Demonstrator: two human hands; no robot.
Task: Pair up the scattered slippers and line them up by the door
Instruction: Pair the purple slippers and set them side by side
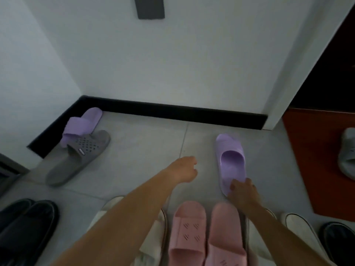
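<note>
Grey tiled floor [144, 150] under a white wall: right grip [243, 191] pinches the heel of the purple slipper [230, 162] mid-floor, left grip [184, 169] loosely curled and empty; the second purple slipper [82, 121] lies in the far-left corner atop a grey slipper [76, 156], so best lift it clear, not drag.
</note>
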